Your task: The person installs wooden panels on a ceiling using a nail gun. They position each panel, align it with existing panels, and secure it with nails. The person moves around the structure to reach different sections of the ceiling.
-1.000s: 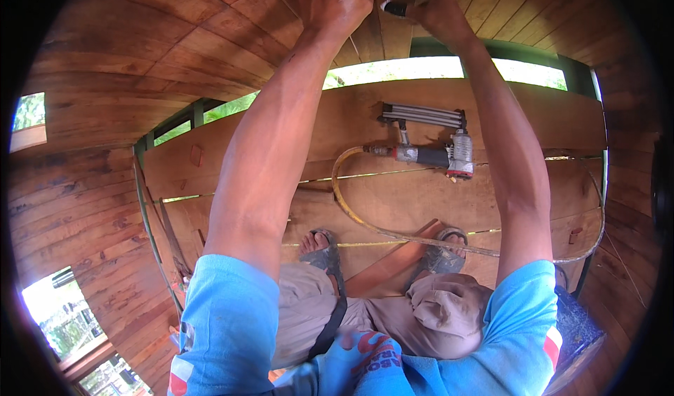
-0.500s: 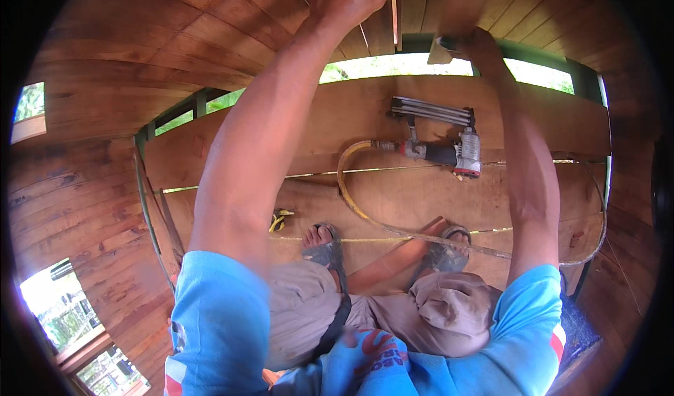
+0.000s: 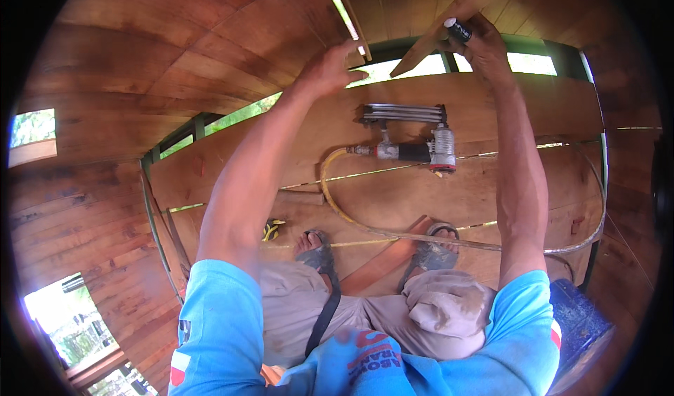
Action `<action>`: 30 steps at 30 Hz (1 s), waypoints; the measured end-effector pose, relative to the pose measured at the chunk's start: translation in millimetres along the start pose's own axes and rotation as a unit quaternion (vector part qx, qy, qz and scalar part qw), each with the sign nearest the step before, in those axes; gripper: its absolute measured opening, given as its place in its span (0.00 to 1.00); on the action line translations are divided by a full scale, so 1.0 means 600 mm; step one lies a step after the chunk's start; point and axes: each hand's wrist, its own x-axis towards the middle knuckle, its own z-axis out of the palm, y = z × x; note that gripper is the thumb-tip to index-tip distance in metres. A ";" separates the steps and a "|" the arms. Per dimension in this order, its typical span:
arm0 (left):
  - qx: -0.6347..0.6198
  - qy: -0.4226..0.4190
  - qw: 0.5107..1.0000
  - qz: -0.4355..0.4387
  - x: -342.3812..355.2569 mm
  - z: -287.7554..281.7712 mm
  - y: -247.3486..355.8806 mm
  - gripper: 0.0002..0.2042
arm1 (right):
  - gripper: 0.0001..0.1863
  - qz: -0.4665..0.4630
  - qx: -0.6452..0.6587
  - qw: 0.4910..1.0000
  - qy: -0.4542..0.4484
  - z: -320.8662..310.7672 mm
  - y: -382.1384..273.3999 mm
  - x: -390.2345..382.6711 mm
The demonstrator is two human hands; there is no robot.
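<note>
My right hand (image 3: 486,50) is raised at the upper right, closed around a narrow wooden strip (image 3: 460,10) and a short black cylinder (image 3: 458,31) with a white end, which looks like a marker. The strip slants from the top edge down to a pointed end left of that hand. My left hand (image 3: 328,67) reaches up with thumb and fingers apart, holding nothing. Its fingertips are beside a narrow bright gap (image 3: 340,6) between the boards; whether they touch the wood I cannot tell.
A nail gun (image 3: 414,150) lies on the planks (image 3: 393,192), with a yellowish air hose (image 3: 328,185) looping right past my sandalled feet. A yellow-and-black tool (image 3: 272,229) and a loose board (image 3: 382,266) lie near them. A blue container (image 3: 577,326) stands at the lower right.
My left hand has come down from the top edge and opened out. My right hand has turned, bringing the wooden strip and black cylinder into clear sight. The view has shifted slightly.
</note>
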 end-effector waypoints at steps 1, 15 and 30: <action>-0.011 -0.004 0.999 0.030 -0.006 0.008 0.013 0.30 | 0.18 -0.009 0.034 0.999 0.003 -0.004 -0.004 -0.003; -0.236 0.052 0.968 -0.072 0.032 0.016 0.239 0.13 | 0.27 0.019 0.238 0.926 0.292 -0.120 0.030 -0.065; -0.084 -0.139 0.987 -0.008 0.004 0.039 0.287 0.07 | 0.39 -0.075 0.279 0.890 0.354 -0.138 0.068 -0.134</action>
